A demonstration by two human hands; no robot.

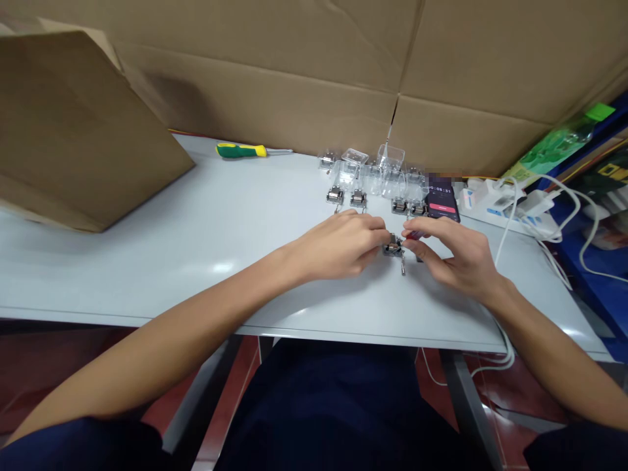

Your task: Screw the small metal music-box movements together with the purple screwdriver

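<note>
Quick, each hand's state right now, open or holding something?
Left hand: at a metal mechanism; grip unclear.
Right hand: closed, pinching a small red object.

Red item partly hidden by right fingers; cardboard box cut by left edge.

Extends the bare left forearm diagonally inward, with the back of the left hand turned up and its fingers curled toward the right hand. Angles the right forearm in from the opposite side, pinching with thumb and forefinger.
</note>
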